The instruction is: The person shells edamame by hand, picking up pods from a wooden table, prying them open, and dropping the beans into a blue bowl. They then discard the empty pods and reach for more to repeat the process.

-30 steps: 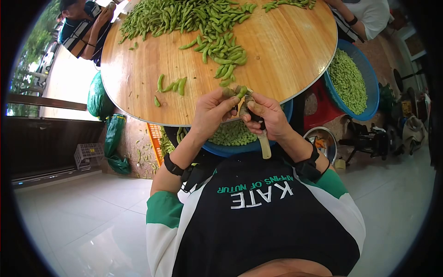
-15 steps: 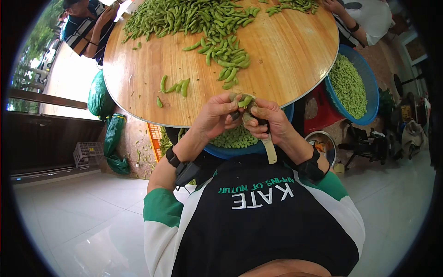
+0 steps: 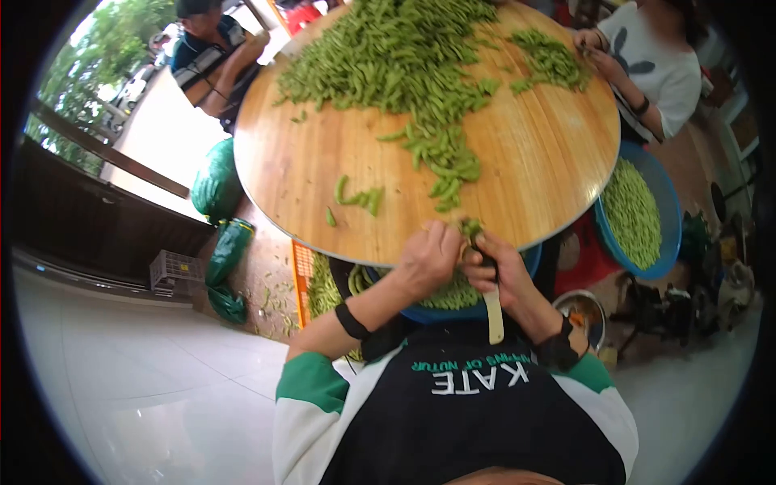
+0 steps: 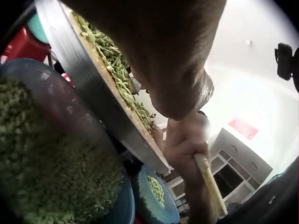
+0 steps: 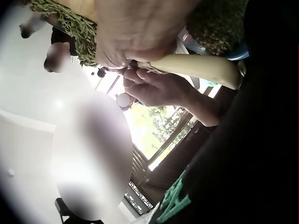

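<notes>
Both hands meet just past the near edge of the round wooden table (image 3: pixel 299 206). My left hand (image 3: pixel 432 255) is back-up with its fingers curled in at a green soybean pod (image 3: pixel 470 229); its fingertips are hidden. Right beside it, my right hand (image 3: pixel 503 267) holds a tool whose cream handle (image 3: pixel 495 318) points down toward my body, with the thumb up at the pod. The tool's working end is covered by the hands. In the right wrist view the left hand (image 5: pixel 156 87) faces the right fingers, and the cream handle (image 5: pixel 198 67) sticks out of the right hand.
A heap of soybean pods (image 3: pixel 388 61) covers the table's far side, with a few loose pods (image 3: pixel 368 200) nearer. Below the hands is a blue basin (image 3: pixel 529 260) of shelled beans; another blue basin (image 3: pixel 672 218) stands right. Two people sit across. An orange crate (image 3: pixel 302 271) is left.
The view has tilted up, showing more of the table's far side. My left hand has turned from pinching the pod palm-inward to back-up. My right hand keeps hold of the cream-handled tool.
</notes>
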Demonstrator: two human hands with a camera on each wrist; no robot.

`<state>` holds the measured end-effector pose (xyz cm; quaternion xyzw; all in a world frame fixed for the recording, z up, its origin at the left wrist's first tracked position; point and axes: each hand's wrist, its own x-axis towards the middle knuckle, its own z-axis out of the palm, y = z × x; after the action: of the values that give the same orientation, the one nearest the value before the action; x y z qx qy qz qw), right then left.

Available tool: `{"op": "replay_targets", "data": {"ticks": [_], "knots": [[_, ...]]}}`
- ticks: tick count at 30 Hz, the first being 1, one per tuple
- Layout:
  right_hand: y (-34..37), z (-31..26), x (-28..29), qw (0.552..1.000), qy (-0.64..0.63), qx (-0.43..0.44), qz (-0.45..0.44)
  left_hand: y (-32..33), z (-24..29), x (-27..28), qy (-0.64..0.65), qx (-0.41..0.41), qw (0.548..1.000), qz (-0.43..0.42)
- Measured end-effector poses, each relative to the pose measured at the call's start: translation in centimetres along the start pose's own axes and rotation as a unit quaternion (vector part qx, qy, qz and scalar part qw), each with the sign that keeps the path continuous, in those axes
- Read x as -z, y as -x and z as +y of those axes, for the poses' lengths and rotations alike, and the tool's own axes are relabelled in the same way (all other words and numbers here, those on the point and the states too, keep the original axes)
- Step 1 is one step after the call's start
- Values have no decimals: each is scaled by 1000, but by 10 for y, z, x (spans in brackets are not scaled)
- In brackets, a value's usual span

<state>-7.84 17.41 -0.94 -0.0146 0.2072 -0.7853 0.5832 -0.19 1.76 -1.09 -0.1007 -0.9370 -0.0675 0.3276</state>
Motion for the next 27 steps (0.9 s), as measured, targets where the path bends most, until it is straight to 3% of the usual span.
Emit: {"op": "replay_targets", "data": {"ticks": [2,4,5,8,10,11,12,14,15,16,18,19,22,27], "knots": [[5,1,-9,998,46,34,12,-2,2,-1,21,30,999,9],[7,3,-12,994,78,66,31,-12,5,4,271,124,953,57],[8,2,-12,988,122,93,35,-14,4,10,294,169,941,13],[8,4,-10,975,178,127,40,-17,10,11,304,180,934,55],[6,5,-7,891,389,209,105,-12,16,6,291,191,936,50],[7,7,-10,857,430,247,138,-8,20,5,281,188,941,30],[4,9,-8,857,435,245,131,-6,21,5,270,185,945,10],[1,18,0,694,567,412,165,-3,23,9,270,192,944,8],[8,14,2,750,549,320,183,0,24,9,284,196,939,-7],[10,12,5,750,553,318,174,2,24,9,297,199,934,-21],[8,7,7,528,731,410,138,7,28,13,304,211,929,-22],[3,7,9,492,733,460,95,9,31,14,316,218,923,-31],[2,11,17,450,758,461,98,12,31,10,310,230,921,-57],[-3,14,18,474,760,435,94,12,37,23,323,245,912,-63]]}}
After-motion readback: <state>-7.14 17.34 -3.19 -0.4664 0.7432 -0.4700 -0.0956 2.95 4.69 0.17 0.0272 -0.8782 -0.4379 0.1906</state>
